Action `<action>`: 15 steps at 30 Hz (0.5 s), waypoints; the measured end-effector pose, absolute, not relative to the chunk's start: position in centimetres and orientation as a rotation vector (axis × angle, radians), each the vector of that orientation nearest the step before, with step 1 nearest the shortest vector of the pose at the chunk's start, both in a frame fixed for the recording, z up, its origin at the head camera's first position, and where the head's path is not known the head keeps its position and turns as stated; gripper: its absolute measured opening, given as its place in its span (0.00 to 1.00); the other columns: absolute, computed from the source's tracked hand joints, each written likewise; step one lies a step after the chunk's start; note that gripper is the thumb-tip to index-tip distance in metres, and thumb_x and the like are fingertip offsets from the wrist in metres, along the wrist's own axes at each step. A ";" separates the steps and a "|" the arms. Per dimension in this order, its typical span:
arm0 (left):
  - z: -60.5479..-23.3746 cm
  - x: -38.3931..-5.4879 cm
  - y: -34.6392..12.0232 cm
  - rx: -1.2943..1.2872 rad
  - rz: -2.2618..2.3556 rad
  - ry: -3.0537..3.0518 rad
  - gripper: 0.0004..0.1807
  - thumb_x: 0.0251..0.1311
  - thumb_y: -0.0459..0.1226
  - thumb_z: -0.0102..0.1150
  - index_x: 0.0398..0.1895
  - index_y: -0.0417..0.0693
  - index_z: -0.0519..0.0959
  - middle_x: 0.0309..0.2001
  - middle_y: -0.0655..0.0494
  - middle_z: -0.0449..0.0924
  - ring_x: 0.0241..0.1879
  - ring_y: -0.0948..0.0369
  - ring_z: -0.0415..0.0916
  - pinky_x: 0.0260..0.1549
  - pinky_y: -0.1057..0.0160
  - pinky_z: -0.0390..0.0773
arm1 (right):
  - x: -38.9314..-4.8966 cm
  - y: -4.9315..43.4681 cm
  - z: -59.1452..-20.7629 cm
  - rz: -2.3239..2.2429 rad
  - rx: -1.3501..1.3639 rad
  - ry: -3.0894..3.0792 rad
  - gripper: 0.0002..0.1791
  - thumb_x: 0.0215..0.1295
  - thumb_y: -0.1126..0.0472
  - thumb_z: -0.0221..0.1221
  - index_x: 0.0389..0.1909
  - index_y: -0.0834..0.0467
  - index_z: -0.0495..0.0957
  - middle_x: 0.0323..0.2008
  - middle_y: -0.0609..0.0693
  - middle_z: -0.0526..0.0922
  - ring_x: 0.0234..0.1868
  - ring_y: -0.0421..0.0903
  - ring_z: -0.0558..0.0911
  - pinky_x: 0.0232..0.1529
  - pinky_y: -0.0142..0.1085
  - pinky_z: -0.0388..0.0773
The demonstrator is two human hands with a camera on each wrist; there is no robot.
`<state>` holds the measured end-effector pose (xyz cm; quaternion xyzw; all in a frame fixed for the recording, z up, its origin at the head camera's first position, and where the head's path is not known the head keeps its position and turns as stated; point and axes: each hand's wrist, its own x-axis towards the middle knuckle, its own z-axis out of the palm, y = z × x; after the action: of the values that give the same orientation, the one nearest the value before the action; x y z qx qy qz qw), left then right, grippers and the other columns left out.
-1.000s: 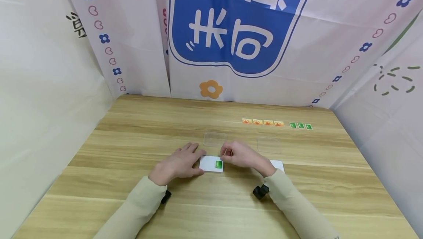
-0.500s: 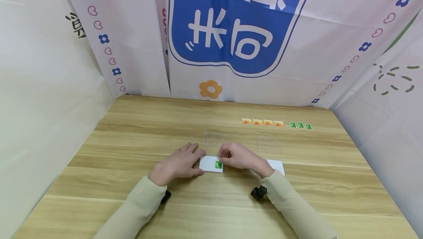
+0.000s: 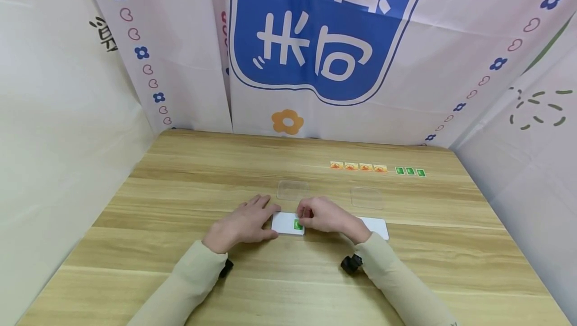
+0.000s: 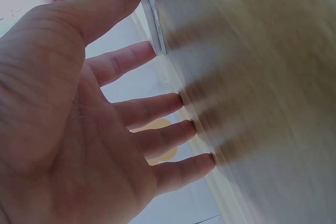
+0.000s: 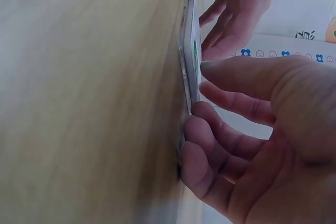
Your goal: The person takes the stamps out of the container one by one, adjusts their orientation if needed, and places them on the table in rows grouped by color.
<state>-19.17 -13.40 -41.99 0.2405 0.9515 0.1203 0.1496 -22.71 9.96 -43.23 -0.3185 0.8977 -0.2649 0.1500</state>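
Observation:
A small white rectangular card [image 3: 283, 222] lies on the wooden table, with a clear layer along its edge in the right wrist view. Near its right end sits a green sticker [image 3: 297, 224]. My left hand [image 3: 248, 222] spans the card's left end, its thumb at the near edge and index fingertip at the far corner, fingers straight and spread. From the right, my right hand [image 3: 325, 215] reaches over the card's right end. Its thumb [image 5: 241, 72] touches down at the green sticker, the other fingers loosely bent with tips by the card's edge.
Another white card [image 3: 376, 227] lies to the right, partly behind the right forearm. Two clear plates [image 3: 293, 190] [image 3: 366, 197] lie beyond the cards. Farther back are a row of orange stickers [image 3: 351, 167] and several green stickers [image 3: 409, 171]. Printed cloth [image 3: 189, 95] walls the table.
My right hand has moved slightly left, and its thumb has come onto the edge of the green sticker. More of the right-hand white card shows. My left hand has stayed put.

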 end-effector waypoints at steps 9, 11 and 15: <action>-42.1 -19.1 -13.4 0.690 0.348 2.731 0.33 0.62 0.54 0.62 0.68 0.55 0.68 0.74 0.40 0.56 0.74 0.38 0.52 0.65 0.33 0.60 | -22.6 9.8 -43.0 -0.688 -0.931 2.598 0.04 0.65 0.58 0.63 0.36 0.52 0.78 0.24 0.41 0.76 0.26 0.37 0.72 0.29 0.30 0.70; -42.1 -19.1 -13.4 0.689 0.355 2.729 0.33 0.62 0.53 0.62 0.68 0.54 0.68 0.74 0.40 0.56 0.74 0.38 0.52 0.65 0.33 0.60 | -22.6 9.8 -42.9 -0.680 -0.929 2.602 0.04 0.65 0.58 0.63 0.35 0.52 0.78 0.24 0.41 0.76 0.26 0.37 0.72 0.29 0.30 0.70; -42.0 -19.1 -13.4 0.689 0.345 2.731 0.33 0.62 0.53 0.62 0.68 0.54 0.68 0.74 0.40 0.56 0.74 0.39 0.51 0.65 0.33 0.60 | -22.5 9.6 -42.8 -0.657 -0.913 2.613 0.04 0.65 0.58 0.64 0.35 0.52 0.78 0.24 0.41 0.77 0.26 0.37 0.73 0.30 0.31 0.71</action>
<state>-19.15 -13.43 -42.00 0.2399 0.9513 0.1202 0.1517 -22.47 9.59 -42.80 -0.3174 0.9084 -0.2285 0.1476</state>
